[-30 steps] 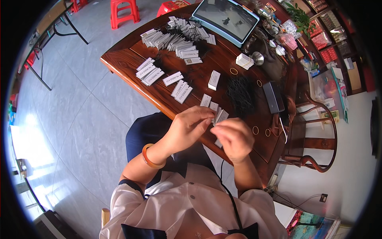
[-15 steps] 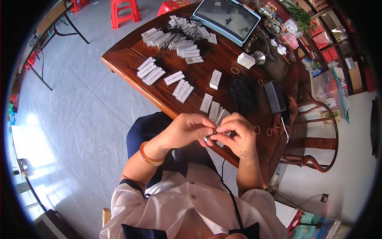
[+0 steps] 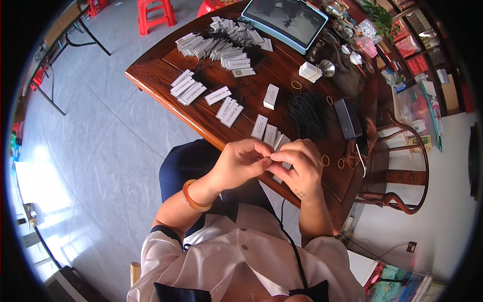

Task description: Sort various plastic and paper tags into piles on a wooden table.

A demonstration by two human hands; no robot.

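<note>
My left hand [image 3: 246,158] and my right hand [image 3: 300,163] meet fingertip to fingertip above the table's near edge. Each is closed in a pinch, thumb against forefinger. Whatever lies between the fingers is too small and too covered to make out. Right behind them lies a row of white hang tags [image 3: 259,127], partly hidden by my right hand. A tangle of black strings [image 3: 305,117] rests just beyond that hand. A small stack of white tags [image 3: 271,96] sits farther back, and printed tags [image 3: 231,111] lie overlapping to the left.
On the dark wooden table [image 3: 166,78] are a big heap of strung tags [image 3: 214,49], a banded tag stack [image 3: 310,71], rubber bands [image 3: 296,85] and a dark oblong box [image 3: 348,119]. A blue-rimmed dark panel [image 3: 286,21] stands behind. A wooden chair [image 3: 406,195] is at right.
My hands have drawn closer together and tilted slightly, still pinching. A small white piece visible below the left fingertips earlier is now out of sight. The view has shifted a little.
</note>
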